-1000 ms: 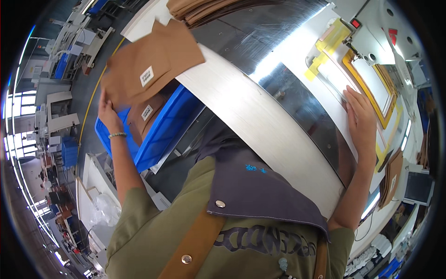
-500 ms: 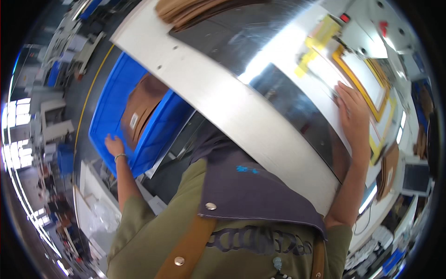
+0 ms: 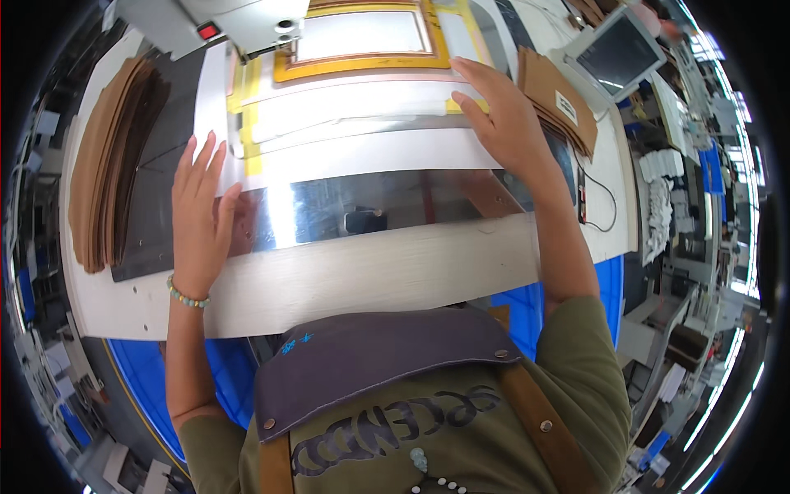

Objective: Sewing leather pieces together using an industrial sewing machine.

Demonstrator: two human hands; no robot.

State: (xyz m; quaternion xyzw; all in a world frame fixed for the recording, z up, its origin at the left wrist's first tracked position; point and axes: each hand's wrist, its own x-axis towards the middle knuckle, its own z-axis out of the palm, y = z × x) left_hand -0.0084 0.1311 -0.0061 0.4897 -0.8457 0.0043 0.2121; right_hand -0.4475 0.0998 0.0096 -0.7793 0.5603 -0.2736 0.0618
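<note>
My left hand [image 3: 200,202], a beaded bracelet at its wrist, is over the shiny metal plate [image 3: 329,216] beside the left end of a white sheet [image 3: 370,152]. Its fingers are stretched out and hold nothing. My right hand [image 3: 502,119] reaches to the lower right corner of a yellow frame [image 3: 362,69] with a white middle. Index finger and thumb are apart there; whether the fingertips touch the frame I cannot tell. Under the frame lies a clear-and-white template [image 3: 346,103] edged with yellow tape. A white machine head [image 3: 239,25] with a red switch hangs above.
Brown folded pieces [image 3: 111,165] are stacked at the left of the table. More brown pieces [image 3: 568,99] with a white label lie at the right, near a screen [image 3: 620,51] and a black cable [image 3: 613,202]. Below the table edge are blue bins [image 3: 144,379].
My view has swung from the left side to face the machine. My left hand has left the blue bin and come up over the table. My right hand remains by the yellow frame.
</note>
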